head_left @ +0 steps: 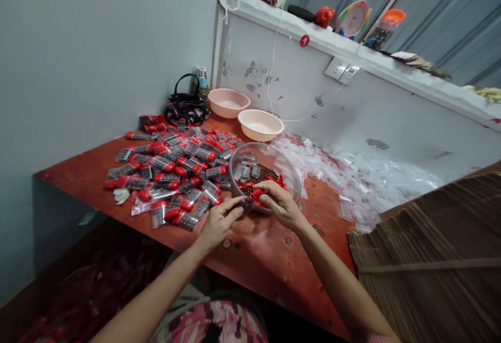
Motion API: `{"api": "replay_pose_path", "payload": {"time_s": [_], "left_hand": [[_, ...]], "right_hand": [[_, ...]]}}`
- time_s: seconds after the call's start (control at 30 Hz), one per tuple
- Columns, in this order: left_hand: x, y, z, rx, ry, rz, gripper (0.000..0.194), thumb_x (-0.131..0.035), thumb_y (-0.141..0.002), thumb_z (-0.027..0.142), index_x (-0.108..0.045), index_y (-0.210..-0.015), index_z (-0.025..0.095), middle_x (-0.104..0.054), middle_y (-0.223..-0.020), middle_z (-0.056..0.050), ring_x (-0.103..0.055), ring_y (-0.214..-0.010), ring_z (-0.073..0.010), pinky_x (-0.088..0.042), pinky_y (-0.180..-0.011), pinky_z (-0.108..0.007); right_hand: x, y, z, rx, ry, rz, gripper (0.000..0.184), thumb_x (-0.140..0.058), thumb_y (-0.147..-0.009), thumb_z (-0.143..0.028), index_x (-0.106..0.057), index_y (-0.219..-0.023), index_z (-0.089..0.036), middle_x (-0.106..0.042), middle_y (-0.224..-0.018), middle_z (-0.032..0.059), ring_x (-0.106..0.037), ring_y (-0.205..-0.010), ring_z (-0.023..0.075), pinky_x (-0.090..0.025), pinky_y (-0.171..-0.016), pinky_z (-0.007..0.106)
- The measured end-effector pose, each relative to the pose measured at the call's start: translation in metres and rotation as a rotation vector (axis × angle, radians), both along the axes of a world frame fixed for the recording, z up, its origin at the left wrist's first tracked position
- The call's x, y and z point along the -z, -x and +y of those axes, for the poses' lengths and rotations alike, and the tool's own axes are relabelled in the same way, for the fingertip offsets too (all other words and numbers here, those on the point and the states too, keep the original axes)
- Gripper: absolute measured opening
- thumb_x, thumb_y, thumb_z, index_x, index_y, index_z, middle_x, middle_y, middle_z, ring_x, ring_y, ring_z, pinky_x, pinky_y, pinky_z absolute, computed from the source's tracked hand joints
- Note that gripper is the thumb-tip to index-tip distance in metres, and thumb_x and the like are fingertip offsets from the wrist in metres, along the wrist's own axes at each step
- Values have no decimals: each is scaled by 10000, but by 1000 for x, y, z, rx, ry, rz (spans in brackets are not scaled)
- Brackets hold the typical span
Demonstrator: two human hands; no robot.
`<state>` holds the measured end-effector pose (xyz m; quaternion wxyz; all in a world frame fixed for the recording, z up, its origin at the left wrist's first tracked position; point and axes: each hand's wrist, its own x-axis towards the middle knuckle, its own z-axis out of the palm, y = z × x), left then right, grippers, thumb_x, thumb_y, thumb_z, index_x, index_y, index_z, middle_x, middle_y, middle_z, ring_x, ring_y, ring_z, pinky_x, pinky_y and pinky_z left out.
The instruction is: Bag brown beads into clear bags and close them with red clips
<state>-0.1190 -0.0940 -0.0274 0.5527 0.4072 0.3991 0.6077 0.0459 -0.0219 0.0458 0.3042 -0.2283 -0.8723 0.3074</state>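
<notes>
Over the near rim of a clear plastic bowl (236, 156), my two hands meet. My left hand (219, 224) is closed in a pinch on a small clear plastic case (247, 207), partly hidden by the fingers. My right hand (285, 208) grips a red plastic cap (256, 194) close beside the case; whether the two touch is too small to tell. Inside the bowl lie many bronze-coloured beads (266, 174), several red caps (280, 180) and small clear pieces (250, 171).
A pile of red-capped clear packs (188, 163) spreads left of the bowl. Empty clear cases (352, 181) are heaped on the right. Behind stand a pink basin (229, 103), a cream basin (261, 125) and a black handbag (188, 108). Stacked cardboard (438, 259) borders the red table (270, 264).
</notes>
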Motion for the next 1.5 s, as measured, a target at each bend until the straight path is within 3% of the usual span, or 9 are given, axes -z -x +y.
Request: {"api": "replay_pose_path", "payload": {"time_s": [0.3,0.53,0.7,0.93,1.2,1.37,1.5], "left_hand": [[-4,-4,5,22,17,-12,332,-595,-717,315,-629,-1016,175,-625,-1058,-65,-600,-906,-224,-522,-764,-358],[-14,-8,26,63,21,-27,378,-607,-698,333,-619,-1043,178,-631,-1066,-70,-594,-942,-256,-517,-777,-400],[-17,-13,44,-30,57,-71,382,-647,-658,337,-633,-995,159,-634,-1054,-79,-593,-939,-258,-537,-730,-386],[-14,-18,53,-81,111,-177,457,-677,-631,353,-608,-1022,128,-633,-1041,-98,-609,-894,-227,-529,-749,-384],[-12,-22,60,-87,87,-103,410,-678,-633,341,-625,-989,145,-644,-1019,-75,-613,-867,-220,-525,-744,-360],[-10,-24,62,-123,93,-116,423,-665,-650,337,-606,-1021,143,-643,-999,-66,-623,-824,-204,-524,-760,-391],[-10,-25,63,-97,78,-94,422,-649,-668,341,-598,-1036,141,-623,-1060,-78,-605,-897,-227,-514,-786,-391]], "right_hand": [[-7,-8,-5,-157,-150,-125,296,-415,-870,-234,-477,-1159,-233,-570,-1039,67,-485,-1003,178,-408,-875,349],[-11,-10,17,-129,-284,-165,270,-387,-878,-248,-469,-1133,-217,-563,-1011,74,-492,-948,179,-431,-828,352],[-11,-16,40,-60,-367,-242,258,-387,-873,-250,-475,-1111,-198,-565,-931,75,-502,-869,180,-432,-778,346],[4,-28,52,129,-172,-56,267,-376,-881,-255,-471,-1125,-203,-562,-1047,76,-526,-961,172,-424,-832,334],[-3,-21,50,-82,-239,-118,280,-411,-866,-242,-484,-1135,-215,-574,-1028,72,-489,-1001,178,-413,-874,348],[9,-32,62,57,-237,-83,255,-418,-863,-237,-495,-1104,-209,-572,-1022,78,-508,-980,181,-420,-854,354],[8,-29,60,141,-172,42,240,-421,-866,-231,-493,-1095,-215,-554,-1058,68,-511,-994,169,-414,-864,335]]}}
